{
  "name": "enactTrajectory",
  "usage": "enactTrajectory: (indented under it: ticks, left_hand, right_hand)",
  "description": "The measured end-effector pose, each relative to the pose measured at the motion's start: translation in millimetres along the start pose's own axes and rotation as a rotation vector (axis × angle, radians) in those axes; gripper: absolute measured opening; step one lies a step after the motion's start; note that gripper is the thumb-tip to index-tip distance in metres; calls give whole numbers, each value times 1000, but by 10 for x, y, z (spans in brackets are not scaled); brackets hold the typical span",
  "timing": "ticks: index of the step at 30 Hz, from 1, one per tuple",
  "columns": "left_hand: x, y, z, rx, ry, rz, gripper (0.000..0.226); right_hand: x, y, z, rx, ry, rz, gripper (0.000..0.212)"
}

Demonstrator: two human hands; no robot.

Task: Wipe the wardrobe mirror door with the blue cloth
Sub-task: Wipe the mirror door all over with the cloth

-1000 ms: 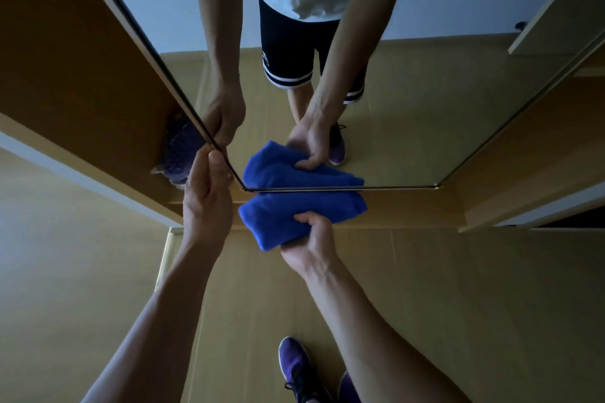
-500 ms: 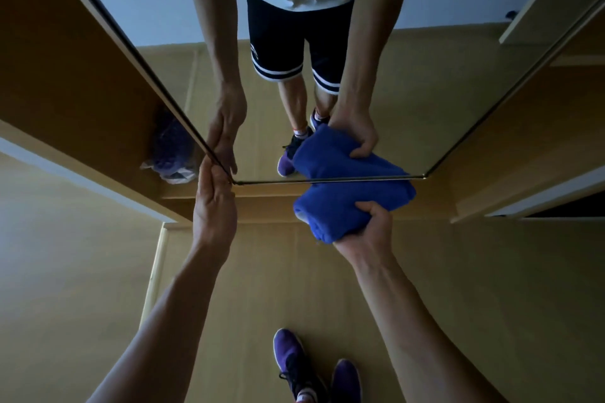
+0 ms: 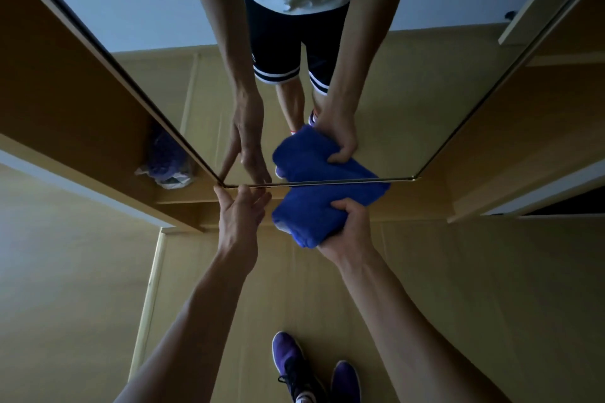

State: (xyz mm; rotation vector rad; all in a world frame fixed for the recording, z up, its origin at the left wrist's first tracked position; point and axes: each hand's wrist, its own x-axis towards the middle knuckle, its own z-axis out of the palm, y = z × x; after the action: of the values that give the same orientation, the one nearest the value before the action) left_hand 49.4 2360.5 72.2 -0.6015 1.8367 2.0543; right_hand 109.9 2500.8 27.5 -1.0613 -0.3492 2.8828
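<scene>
The right hand (image 3: pixel 348 231) grips the folded blue cloth (image 3: pixel 311 216) with fingers curled round it. The cloth is pressed against the bottom edge of the wardrobe mirror door (image 3: pixel 409 101). The left hand (image 3: pixel 240 217) is spread, fingers straight, with its fingertips touching the door's lower left corner. A purple bundle (image 3: pixel 165 162) lies inside the wardrobe, left of the door.

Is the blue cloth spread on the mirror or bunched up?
Bunched: the blue cloth is a thick folded wad in the right hand, against the lower edge of the mirror door.
</scene>
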Motion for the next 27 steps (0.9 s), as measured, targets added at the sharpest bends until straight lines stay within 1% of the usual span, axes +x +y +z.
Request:
enactTrajectory:
  ticks: [2,4,6,9,10,12,15,18,20,22,25,27]
  left_hand:
    - [3,56,45,-70,23,-6,70]
    - [53,47,59,-172,52,-47,57]
    - [62,-1,73,-230,33,-104,45]
    - [-31,-86,191,-182,-31,-128,24]
    - [-59,-99,256,-149,-40,-132,17]
    - [-92,-94,404,-109,-73,-146,10]
    - [-57,-113,526,-104,-86,-179,15]
    - [-31,-131,591,-159,-74,-177,24]
    - [-32,-137,620,-215,-47,-195,29]
    - [-53,-133,654,-215,-37,-190,29]
    - [-64,-137,696,-234,-10,-184,28]
    - [-52,-158,698,-268,2,-176,34]
  right_hand:
    - [-29,-205,-90,2,20,-50,62]
    - [-60,-413,-193,7,33,-98,59]
    - [-85,-574,-299,65,48,-146,55]
    - [-68,-597,-366,121,11,-189,59]
    - [-55,-552,-348,91,0,-182,59]
    - [-38,-434,-276,-3,-18,-139,62]
    - [-29,-342,-195,-53,-47,-103,61]
    - [-41,-460,-235,-50,1,-123,59]
    - [-55,-614,-321,-20,48,-148,60]
    - [-78,-763,-401,-7,71,-194,59]
    - [-135,-901,-442,24,53,-283,56]
    - [-141,-941,-460,23,35,-308,58]
